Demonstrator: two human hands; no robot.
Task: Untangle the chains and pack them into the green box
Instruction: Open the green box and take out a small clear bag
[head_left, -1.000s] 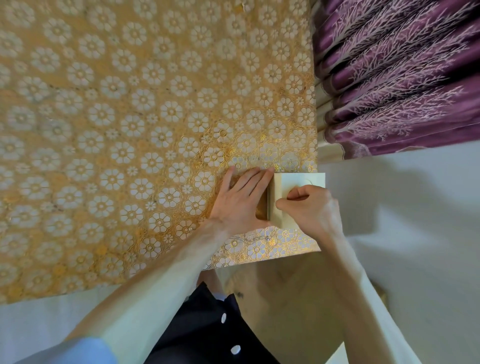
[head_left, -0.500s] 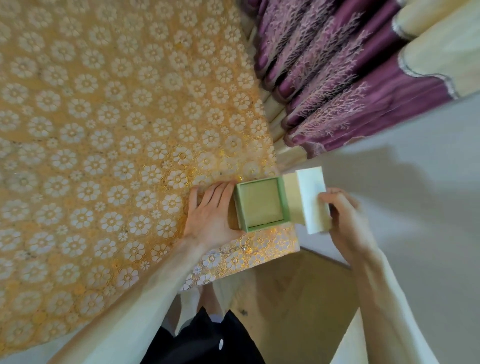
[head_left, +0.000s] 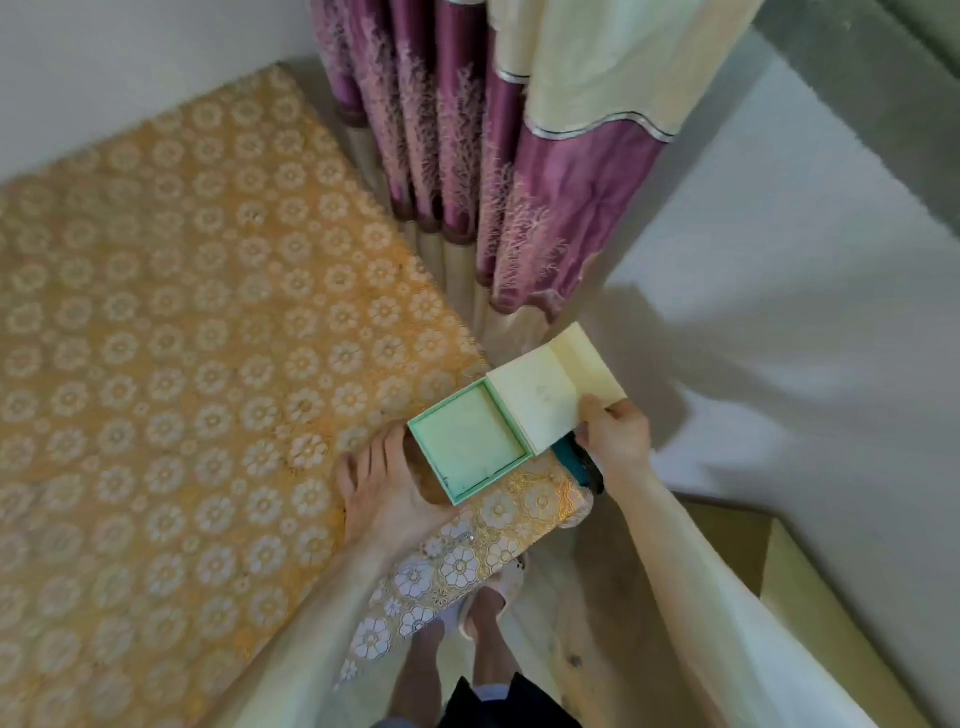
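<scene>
Green box is sitting open at tablecloth corner; left hand bracing it, fingers straight; right hand pinching lid.

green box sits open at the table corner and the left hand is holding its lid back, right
Not quite: the head view shows the right hand pinching the lid back. The green box does sit open at the table corner; the left hand lies flat against its side.
</scene>
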